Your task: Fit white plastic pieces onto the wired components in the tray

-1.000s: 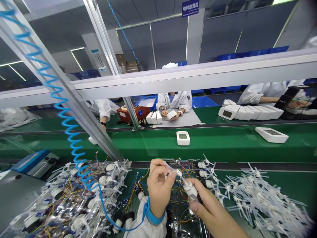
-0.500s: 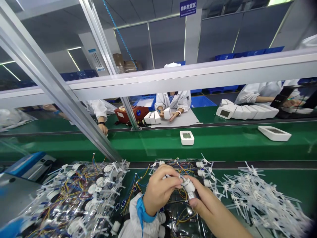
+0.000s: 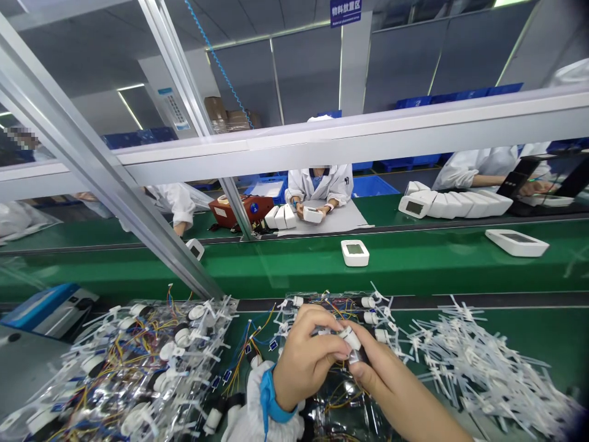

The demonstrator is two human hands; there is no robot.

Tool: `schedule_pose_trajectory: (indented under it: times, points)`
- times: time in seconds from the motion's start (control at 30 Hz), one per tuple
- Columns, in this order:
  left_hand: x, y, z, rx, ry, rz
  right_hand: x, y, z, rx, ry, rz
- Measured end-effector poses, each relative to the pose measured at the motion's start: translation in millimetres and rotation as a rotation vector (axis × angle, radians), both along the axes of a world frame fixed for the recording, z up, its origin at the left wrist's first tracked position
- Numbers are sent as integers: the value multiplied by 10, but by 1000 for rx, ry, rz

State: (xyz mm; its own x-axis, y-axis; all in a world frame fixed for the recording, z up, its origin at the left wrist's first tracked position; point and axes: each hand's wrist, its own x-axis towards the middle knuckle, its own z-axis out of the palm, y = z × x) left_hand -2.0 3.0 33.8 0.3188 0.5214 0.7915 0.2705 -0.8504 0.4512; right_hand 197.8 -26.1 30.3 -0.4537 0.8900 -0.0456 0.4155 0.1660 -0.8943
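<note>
Both of my hands are together over the near bench, around a small white-and-black cylindrical part [image 3: 350,339]. My right hand [image 3: 375,362] is closed around its dark body, thumb below and fingers behind. From the other side, my left hand [image 3: 310,350], with a blue wristband, pinches at the white cap with thumb and forefinger. The fingertips hide part of the cap. Beneath the hands lie clear plastic trays [image 3: 343,399] with coloured wires and similar white-capped parts [image 3: 368,317].
A heap of white plastic ties [image 3: 478,362] lies right. Clear trays with wired parts [image 3: 138,362] are piled left. Beyond runs a green conveyor belt [image 3: 285,270] carrying white display devices [image 3: 354,253]. A metal frame [image 3: 105,153] crosses overhead. Co-workers sit opposite, one holding a device [image 3: 313,215].
My left fingers have closed in over the white cap, covering the thin strip seen there before. Devices on the belt have shifted right, and another appears near a co-worker's hand at left.
</note>
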Motion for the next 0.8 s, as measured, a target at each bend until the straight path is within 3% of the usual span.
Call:
schedule_pose_trajectory:
  times: [0.33, 0.8]
  points:
    - [60, -24, -65, -6, -84, -27, -6, -17, -36, 56, -34, -19]
    - [59, 27, -79, -19, -39, -31, -42, -73, -14, 257, -269, -137]
